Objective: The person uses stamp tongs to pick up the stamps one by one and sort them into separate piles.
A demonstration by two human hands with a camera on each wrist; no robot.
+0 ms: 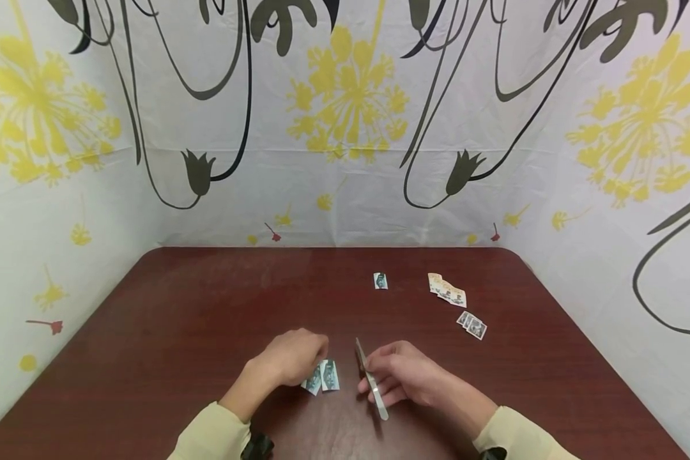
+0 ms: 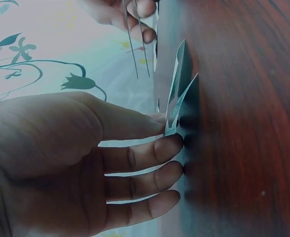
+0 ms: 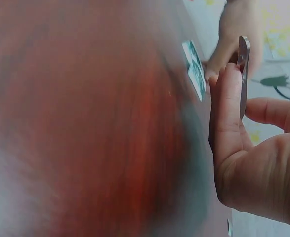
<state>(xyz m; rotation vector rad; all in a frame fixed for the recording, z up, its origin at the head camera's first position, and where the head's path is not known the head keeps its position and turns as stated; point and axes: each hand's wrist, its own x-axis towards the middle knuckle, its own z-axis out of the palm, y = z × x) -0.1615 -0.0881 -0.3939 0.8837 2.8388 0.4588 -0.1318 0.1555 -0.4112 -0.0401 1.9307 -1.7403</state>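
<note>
Between thumb and fingertips, my left hand (image 1: 292, 356) pinches small blue-green stamps (image 1: 330, 375) by an edge, just over the table. Two of them fan apart in the left wrist view, their free ends (image 2: 180, 64) standing away from the fingers. To their right, my right hand (image 1: 405, 375) holds slim metal tweezers (image 1: 372, 385) between thumb and fingers. In the left wrist view the two prongs of the tweezers (image 2: 131, 42) stand apart with nothing between them. The right wrist view shows a stamp (image 3: 194, 71) near the left hand, beyond the tweezers (image 3: 243, 69).
A single blue-green stamp (image 1: 381, 281) lies toward the table's far side. Right of it lie an overlapping row of orange-and-white stamps (image 1: 447, 291) and a fanned group of grey stamps (image 1: 472, 324). A patterned cloth (image 1: 345, 191) surrounds the dark red table (image 1: 207, 300).
</note>
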